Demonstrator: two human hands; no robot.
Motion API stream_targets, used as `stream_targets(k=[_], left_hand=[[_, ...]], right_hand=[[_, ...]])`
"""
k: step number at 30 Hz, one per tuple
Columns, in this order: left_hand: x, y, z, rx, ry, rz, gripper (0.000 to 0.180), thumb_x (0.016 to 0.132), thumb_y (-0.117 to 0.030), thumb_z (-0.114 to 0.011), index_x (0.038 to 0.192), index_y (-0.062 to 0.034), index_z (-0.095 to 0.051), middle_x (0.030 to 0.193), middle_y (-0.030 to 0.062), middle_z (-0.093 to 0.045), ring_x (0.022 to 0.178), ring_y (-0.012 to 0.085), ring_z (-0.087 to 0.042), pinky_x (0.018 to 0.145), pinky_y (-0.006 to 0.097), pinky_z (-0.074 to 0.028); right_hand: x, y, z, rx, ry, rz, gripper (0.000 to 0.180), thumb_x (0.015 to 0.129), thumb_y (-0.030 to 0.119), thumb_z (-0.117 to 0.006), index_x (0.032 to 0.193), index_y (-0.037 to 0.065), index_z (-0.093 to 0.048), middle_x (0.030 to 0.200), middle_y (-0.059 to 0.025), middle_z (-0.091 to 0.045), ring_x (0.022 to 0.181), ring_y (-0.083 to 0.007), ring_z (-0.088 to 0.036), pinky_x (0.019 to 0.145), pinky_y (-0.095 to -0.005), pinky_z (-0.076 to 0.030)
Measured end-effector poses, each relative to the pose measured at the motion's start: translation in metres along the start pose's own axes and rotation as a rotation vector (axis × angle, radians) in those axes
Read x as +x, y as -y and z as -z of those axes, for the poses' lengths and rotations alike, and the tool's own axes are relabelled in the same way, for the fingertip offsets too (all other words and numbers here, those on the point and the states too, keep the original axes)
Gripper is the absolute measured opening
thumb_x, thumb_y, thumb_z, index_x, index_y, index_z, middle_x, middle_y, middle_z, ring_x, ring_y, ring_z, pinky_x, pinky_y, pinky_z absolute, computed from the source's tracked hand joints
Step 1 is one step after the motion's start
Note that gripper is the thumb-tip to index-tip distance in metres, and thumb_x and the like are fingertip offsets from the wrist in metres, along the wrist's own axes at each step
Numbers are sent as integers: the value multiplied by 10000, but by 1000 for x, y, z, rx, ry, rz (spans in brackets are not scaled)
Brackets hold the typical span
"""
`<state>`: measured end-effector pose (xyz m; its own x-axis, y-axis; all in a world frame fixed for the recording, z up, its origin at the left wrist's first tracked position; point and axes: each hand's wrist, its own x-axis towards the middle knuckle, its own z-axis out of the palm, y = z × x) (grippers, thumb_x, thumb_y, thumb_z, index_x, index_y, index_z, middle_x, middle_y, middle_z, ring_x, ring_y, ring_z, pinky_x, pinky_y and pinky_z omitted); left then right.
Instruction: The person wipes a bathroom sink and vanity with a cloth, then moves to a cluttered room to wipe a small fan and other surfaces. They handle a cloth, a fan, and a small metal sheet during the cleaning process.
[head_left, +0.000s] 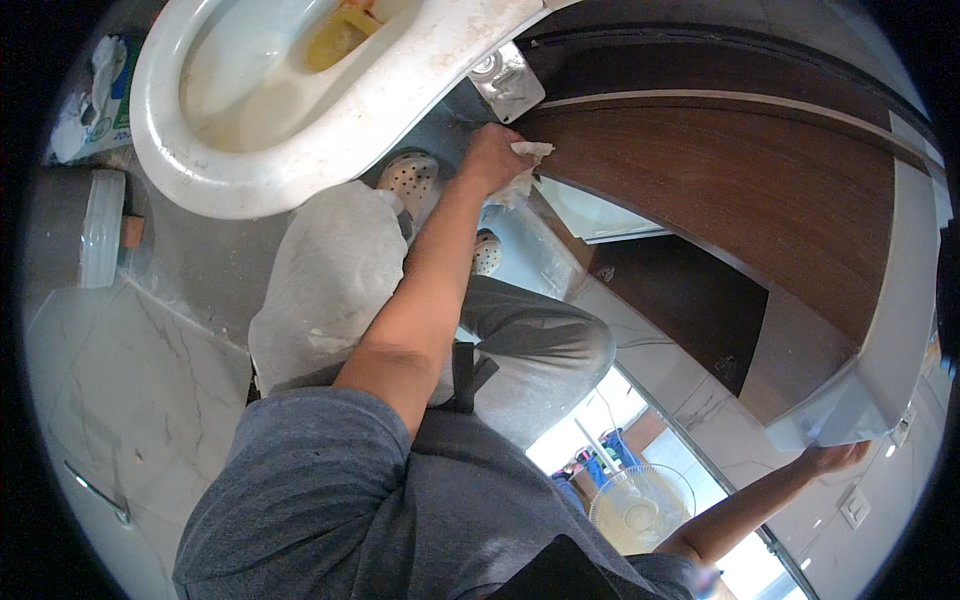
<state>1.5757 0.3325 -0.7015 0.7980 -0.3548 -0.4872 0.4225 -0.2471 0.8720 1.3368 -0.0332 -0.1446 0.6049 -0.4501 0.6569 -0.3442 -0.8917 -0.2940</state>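
My left hand (492, 155) reaches far down and is closed on a crumpled white cloth (522, 170). It presses the cloth against the lower edge of a brown wooden cabinet front (720, 190), close to the floor. My right hand (835, 457) is stretched out to the lower right and grips the corner of the white counter edge (890, 350) above that cabinet. Below my left arm are my bent knees in grey trousers and my feet in white perforated clogs (412, 180).
A white toilet bowl (250, 190) with yellowish stains fills the upper left. A metal floor fitting (505, 80) lies just beyond my left hand. A tissue pack (90, 100) and a white plastic container (100, 230) stand at the left. A standing fan (640, 505) shows at the lower right.
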Motion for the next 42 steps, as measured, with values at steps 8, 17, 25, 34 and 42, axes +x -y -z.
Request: stream_targets(k=[8, 17, 25, 34, 42], left_hand=[[4, 9, -13, 20, -126, -32, 254, 734, -161, -819, 935, -14, -769, 873, 202, -738, 809, 298, -730, 771, 379, -564], [1, -9, 1, 47, -22, -47, 342, 738, -203, -840, 952, 48, -751, 906, 234, -731, 840, 305, -730, 768, 379, -565], [1, -3, -3, 107, -71, -56, 280, 717, -191, -846, 919, -11, -775, 874, 219, -732, 825, 329, -726, 768, 395, -567], [6, 4, -3, 142, -72, -136, 347, 728, -254, -837, 921, 22, -755, 818, 231, -719, 744, 319, -715, 708, 432, -544], [6, 2, -3, 95, -48, -39, 407, 695, -205, -851, 1001, 41, -747, 944, 245, -726, 858, 345, -719, 809, 395, -563]], right_hand=[[-1, 3, -10, 84, 38, -4, 381, 900, 229, -694, 1164, -35, -620, 1055, -117, -673, 864, -225, -648, 718, -351, -537], [0, 3, -11, -105, 55, 311, 366, 933, 262, -679, 1131, -44, -646, 992, -93, -690, 828, -191, -650, 684, -316, -537], [-3, 10, -13, -60, 48, 164, 394, 931, 298, -674, 1121, -47, -652, 987, -99, -686, 833, -189, -634, 697, -325, -525], [-5, 14, -20, -31, -3, 159, 356, 941, 273, -657, 1119, -36, -656, 965, -82, -679, 803, -177, -629, 653, -309, -514], [-6, 13, -21, 57, 3, 100, 373, 946, 284, -654, 1130, -40, -646, 974, -72, -671, 806, -167, -614, 657, -308, -501]])
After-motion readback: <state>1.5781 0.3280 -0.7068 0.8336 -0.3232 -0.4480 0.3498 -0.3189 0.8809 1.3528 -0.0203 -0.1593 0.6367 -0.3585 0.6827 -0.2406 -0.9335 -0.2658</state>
